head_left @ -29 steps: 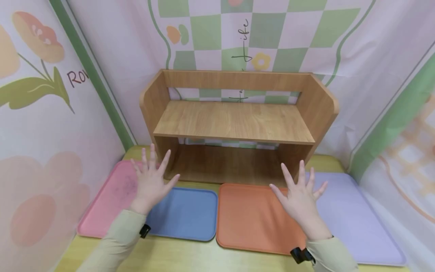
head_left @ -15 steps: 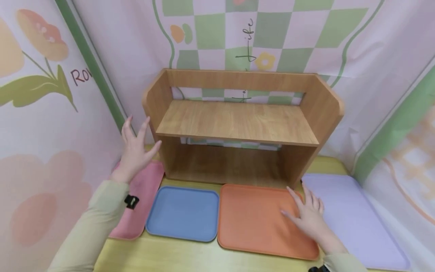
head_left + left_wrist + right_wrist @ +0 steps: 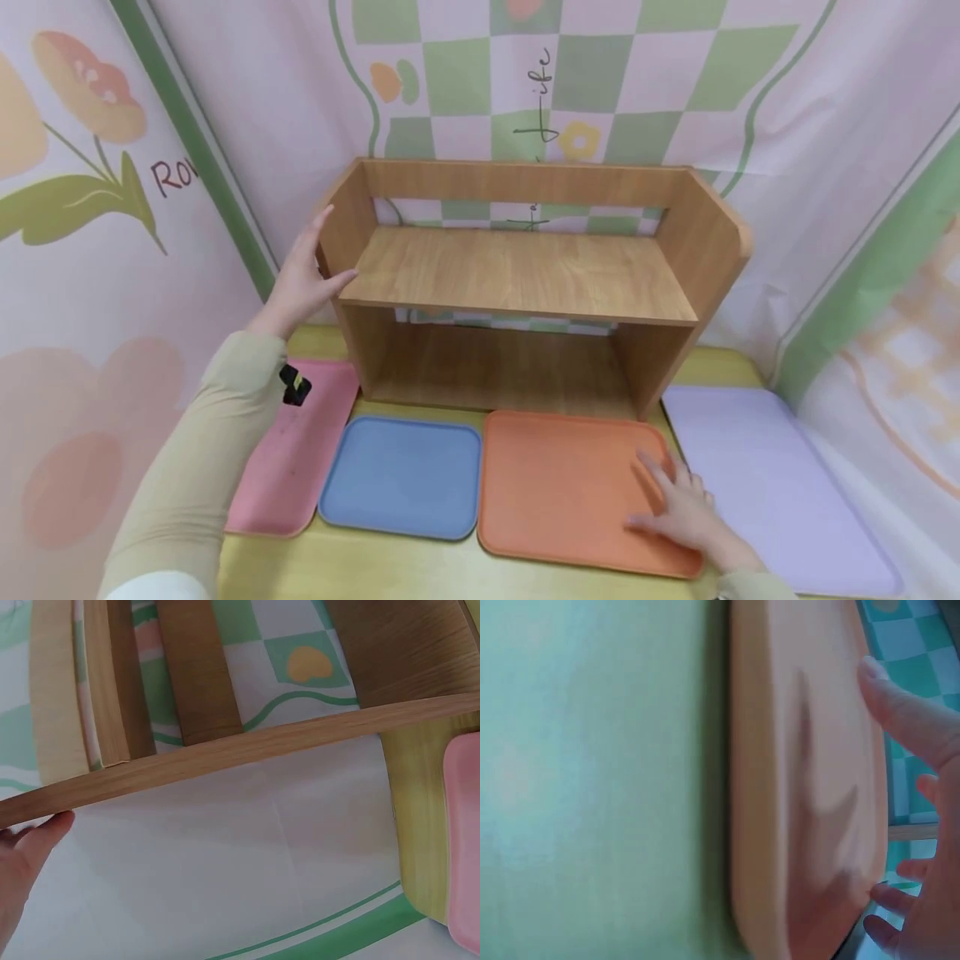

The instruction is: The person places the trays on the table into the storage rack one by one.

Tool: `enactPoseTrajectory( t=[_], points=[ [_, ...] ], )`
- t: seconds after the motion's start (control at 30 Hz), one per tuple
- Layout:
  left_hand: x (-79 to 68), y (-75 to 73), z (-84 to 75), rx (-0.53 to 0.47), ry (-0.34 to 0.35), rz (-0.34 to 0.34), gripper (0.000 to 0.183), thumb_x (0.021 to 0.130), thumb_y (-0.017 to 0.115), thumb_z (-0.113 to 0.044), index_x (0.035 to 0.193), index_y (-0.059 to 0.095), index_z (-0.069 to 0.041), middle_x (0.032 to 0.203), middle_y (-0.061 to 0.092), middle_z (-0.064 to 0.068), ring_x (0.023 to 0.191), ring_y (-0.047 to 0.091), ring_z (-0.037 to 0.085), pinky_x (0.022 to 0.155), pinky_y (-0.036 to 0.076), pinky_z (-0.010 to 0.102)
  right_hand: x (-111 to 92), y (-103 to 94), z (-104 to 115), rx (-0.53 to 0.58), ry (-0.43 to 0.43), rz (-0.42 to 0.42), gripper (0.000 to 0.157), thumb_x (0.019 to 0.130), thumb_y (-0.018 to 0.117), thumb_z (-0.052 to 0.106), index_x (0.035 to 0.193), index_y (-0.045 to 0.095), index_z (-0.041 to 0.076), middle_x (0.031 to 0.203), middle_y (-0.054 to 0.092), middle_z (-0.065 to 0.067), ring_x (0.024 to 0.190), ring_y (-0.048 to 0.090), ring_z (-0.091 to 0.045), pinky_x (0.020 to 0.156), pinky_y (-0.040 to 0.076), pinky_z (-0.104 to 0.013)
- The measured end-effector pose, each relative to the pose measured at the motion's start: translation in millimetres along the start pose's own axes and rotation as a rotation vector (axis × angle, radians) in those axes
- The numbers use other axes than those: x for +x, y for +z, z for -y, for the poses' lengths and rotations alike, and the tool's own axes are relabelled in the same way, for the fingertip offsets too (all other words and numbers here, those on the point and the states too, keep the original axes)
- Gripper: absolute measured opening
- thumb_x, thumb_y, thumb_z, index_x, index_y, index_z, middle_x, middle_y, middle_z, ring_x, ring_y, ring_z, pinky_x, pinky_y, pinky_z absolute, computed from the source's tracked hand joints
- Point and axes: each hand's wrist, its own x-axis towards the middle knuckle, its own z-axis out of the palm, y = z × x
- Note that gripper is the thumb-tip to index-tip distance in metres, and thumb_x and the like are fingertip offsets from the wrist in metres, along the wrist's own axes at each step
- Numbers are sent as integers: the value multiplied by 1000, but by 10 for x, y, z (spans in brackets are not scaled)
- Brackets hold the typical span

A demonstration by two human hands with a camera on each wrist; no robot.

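My left hand (image 3: pixel 298 279) is at the left side panel (image 3: pixel 347 218) of a two-tier wooden shelf (image 3: pixel 517 271). Its index finger stretches upward along the panel and its thumb is spread away. In the left wrist view the thumb tip is right at the panel's edge (image 3: pixel 225 761), on the outer side; the other fingers are mostly hidden. My right hand (image 3: pixel 686 512) hovers low over the right part of an orange tray (image 3: pixel 562 492), fingers loosely bent and apart, nothing between them. The right wrist view has its thumb (image 3: pixel 904 712) overlapping the orange tray's far rim.
A pink tray (image 3: pixel 300 467) lies at the left, partly behind the left forearm. Beside it is a blue tray (image 3: pixel 401 479); a lilac tray (image 3: pixel 780 492) lies at the right. All rest on a yellow wooden table (image 3: pixel 360 575) before printed curtains (image 3: pixel 450 75).
Both hands were raised with fingers spread wide. The left hand has moved left and up to the shelf's side panel; the right hand has lowered toward the orange tray, its fingers relaxing.
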Motion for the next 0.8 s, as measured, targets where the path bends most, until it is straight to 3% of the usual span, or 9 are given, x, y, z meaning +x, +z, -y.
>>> enactPoseTrajectory(
  t=[0.1,0.2,0.3,0.37,0.47,0.53,0.7,0.8],
  points=[
    [49,10,41,-4,-21,20,89,85,68,-5,153,13,-26,156,21,15,138,27,37,111,25,54,4,49,-34,-6,7,7,98,57,82,53,137,41,13,136,24,-43,101,39,-58,68,37,-54],
    [33,16,78,1,-46,11,83,88,65,-4,151,18,-30,136,44,23,106,52,37,85,48,46,4,88,-52,26,21,23,99,55,84,51,135,43,10,134,22,-45,99,37,-60,71,37,-62],
    [12,9,103,18,-59,2,77,89,62,-3,149,22,-31,110,52,26,79,51,30,58,44,34,15,101,-53,66,43,44,101,51,87,46,133,45,5,127,23,-49,98,35,-65,73,36,-69],
    [11,1,116,23,-69,11,76,90,61,-2,149,22,-32,108,52,28,82,54,32,58,46,33,49,94,-55,68,59,54,102,49,89,44,131,47,1,120,28,-51,95,37,-66,74,37,-70],
    [26,-8,127,32,-78,29,78,90,60,-1,148,21,-34,121,52,30,91,56,35,62,48,35,120,42,-68,46,83,73,101,46,91,40,127,50,-4,108,38,-47,89,46,-59,73,42,-65],
    [42,-9,128,44,-76,35,79,90,60,-2,148,20,-35,117,53,30,86,56,35,60,47,35,178,0,-100,39,86,90,100,45,91,37,126,51,-6,104,46,-44,89,49,-56,73,45,-62],
    [67,-4,135,68,-41,41,78,89,60,-1,149,19,-31,104,56,29,78,55,32,59,46,35,280,-125,-213,119,88,174,98,51,90,25,129,44,-13,110,55,-40,104,49,-58,86,43,-61],
    [66,-6,140,66,-42,46,79,90,60,-1,149,18,-31,103,56,29,82,56,33,63,47,37,288,-195,-290,207,69,205,95,55,89,17,131,40,-15,111,57,-38,103,55,-51,86,47,-52]
  ],
)
